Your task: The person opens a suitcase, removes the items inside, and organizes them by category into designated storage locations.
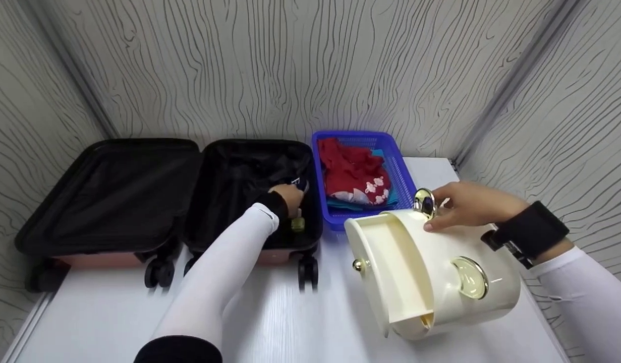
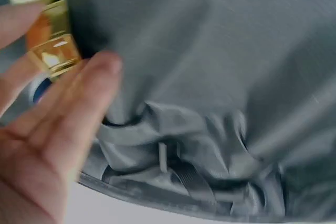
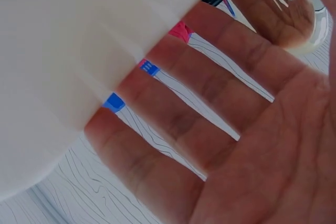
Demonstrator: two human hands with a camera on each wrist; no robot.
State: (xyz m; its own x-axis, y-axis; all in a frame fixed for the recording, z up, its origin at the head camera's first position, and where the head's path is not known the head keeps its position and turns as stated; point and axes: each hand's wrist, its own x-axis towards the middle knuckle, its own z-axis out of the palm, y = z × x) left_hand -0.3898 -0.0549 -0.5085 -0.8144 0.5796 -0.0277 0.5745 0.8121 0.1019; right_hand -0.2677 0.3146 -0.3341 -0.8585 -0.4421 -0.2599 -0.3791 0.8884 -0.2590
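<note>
My left hand (image 1: 289, 197) reaches into the black-lined right half of the open suitcase (image 1: 253, 250). Its thumb and fingers pinch the gold cap (image 2: 58, 56) of a small yellow-green bottle (image 1: 297, 224). A dark item with white lettering (image 1: 301, 183) lies right beside that hand. On the right, my right hand (image 1: 464, 204) holds a cream storage box (image 1: 471, 252) at its gold oval handle (image 1: 425, 201), with the thumb against the cream surface. The box is tilted, and its drawer (image 1: 393, 262) is pulled out. In the right wrist view the box hides the fingertips.
A blue basket (image 1: 330, 220) with folded red clothing (image 1: 353, 169) stands between suitcase and box. The suitcase's other half (image 1: 108, 196) lies open at left, its wheels (image 1: 159, 272) jutting forward. White table (image 1: 270, 322) shows in front; patterned walls (image 1: 270, 70) close the back and sides.
</note>
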